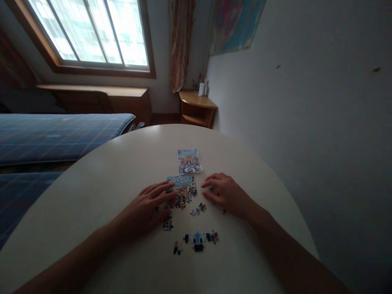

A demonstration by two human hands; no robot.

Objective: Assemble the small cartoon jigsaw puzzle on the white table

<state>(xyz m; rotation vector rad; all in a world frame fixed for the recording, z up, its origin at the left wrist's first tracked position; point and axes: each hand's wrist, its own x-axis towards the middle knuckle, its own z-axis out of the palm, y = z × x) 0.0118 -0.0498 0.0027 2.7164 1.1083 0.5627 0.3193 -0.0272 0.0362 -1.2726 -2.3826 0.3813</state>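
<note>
A partly assembled jigsaw puzzle (187, 188) lies on the table with its lettered top edge away from me and an uneven lower edge. Over its left side rests my left hand (153, 202), open, fingers spread and fingertips on the pieces. My right hand (225, 194) is just right of the puzzle, fingers curved and apart; small loose puzzle pieces (213, 189) show beneath it. Joined pieces (199, 209) lie between the hands. Closer to me are a joined strip with a blue face (198, 240), a small cluster (177, 248) and another piece group (167, 223) by my left thumb.
Behind the puzzle lies a printed picture sheet (188, 161) with matching artwork. The round white table (122, 163) has a wall (306, 122) close on its right. A bed with a plaid cover (61, 134) stands left, and a wooden corner shelf (197, 100) behind.
</note>
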